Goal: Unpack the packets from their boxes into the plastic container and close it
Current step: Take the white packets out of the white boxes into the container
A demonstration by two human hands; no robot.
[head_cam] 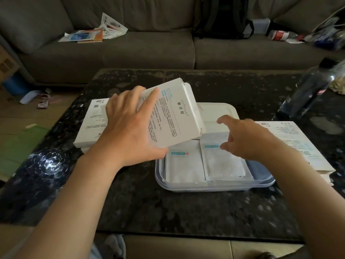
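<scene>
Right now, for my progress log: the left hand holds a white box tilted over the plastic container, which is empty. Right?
Not empty: the head view shows two packets lying in the plastic container. The left hand does hold the white box tilted over it.

Dark table [168, 212] — plastic container [205, 187], boxes [91, 126], bottle [308, 90]
</scene>
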